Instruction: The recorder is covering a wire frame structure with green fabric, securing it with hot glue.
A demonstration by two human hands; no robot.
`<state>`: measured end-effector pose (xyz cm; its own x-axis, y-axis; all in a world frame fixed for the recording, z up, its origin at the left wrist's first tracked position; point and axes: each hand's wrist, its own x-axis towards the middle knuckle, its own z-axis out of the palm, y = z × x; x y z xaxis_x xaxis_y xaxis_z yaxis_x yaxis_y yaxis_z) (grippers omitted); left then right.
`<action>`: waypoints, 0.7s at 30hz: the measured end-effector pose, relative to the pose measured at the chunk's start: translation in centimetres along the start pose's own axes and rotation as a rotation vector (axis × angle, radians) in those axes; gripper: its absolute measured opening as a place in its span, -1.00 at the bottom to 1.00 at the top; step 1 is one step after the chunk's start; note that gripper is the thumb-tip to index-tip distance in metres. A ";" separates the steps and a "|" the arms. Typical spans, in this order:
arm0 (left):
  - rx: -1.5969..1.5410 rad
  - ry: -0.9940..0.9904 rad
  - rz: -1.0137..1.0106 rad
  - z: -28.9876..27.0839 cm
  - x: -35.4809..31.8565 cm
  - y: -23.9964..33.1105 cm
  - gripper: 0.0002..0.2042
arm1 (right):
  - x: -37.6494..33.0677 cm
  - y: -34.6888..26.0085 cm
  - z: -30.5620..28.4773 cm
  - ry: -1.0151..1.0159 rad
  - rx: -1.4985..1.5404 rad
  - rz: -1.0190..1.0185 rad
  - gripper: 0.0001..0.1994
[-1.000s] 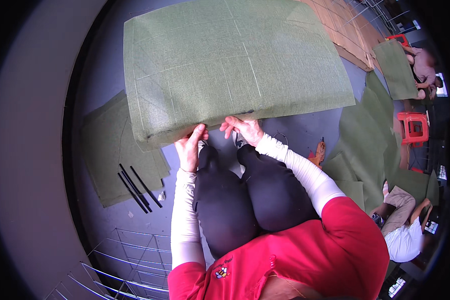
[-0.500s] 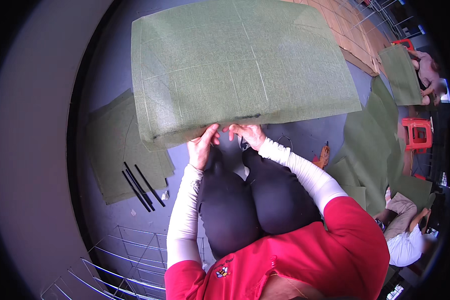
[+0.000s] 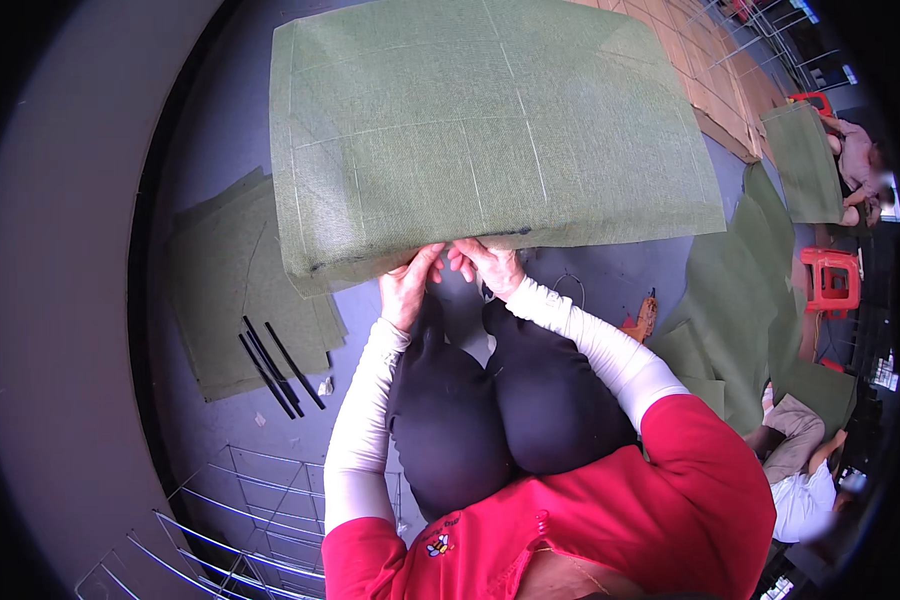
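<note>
A large green woven mesh sheet with pale straight lines across it stretches out in front of my knees. Its near edge folds over and carries dark strips or marks in places. My left hand pinches this near edge, thumb and fingers closed on it. Just to its right, my right hand also has its fingertips closed on the same edge. The two hands nearly touch. The sheet hides part of the fingertips, and what lies beneath the sheet cannot be seen.
Green sheets lie on the floor at left, with black rods on them. A wire rack stands lower left. More green fabric, a red stool and co-workers are at right. A cardboard stack lies at the far right.
My right hand has moved slightly left along the sheet's edge, closer to my left hand. The view has shifted a little; both hands keep to the near edge.
</note>
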<state>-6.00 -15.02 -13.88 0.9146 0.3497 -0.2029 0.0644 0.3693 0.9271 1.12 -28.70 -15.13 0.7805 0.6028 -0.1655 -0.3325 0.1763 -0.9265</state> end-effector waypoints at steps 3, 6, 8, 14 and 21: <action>0.029 0.013 -0.006 0.1 -0.1 -0.4 -0.87 | -0.2 0.4 0.1 -0.038 -0.066 -0.124 -0.77; 0.060 0.026 -0.033 0.0 -0.1 0.2 -0.87 | -0.1 0.4 0.2 0.032 -0.134 0.047 -0.78; 0.057 0.033 -0.069 -0.3 -0.9 0.7 -0.87 | -0.6 0.6 0.6 0.052 -0.100 0.067 -0.79; -0.102 0.257 0.089 -1.8 -2.2 1.7 -0.93 | -0.2 0.7 0.3 0.069 -0.087 0.031 -0.83; 0.032 0.302 0.204 -1.9 -0.9 0.8 -0.84 | 0.2 0.1 0.7 0.100 -0.080 0.053 -0.85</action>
<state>-7.52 -13.41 -13.53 0.7513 0.6535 -0.0923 -0.0901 0.2401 0.9666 0.88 -28.05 -15.03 0.8132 0.5283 -0.2440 -0.3347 0.0817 -0.9388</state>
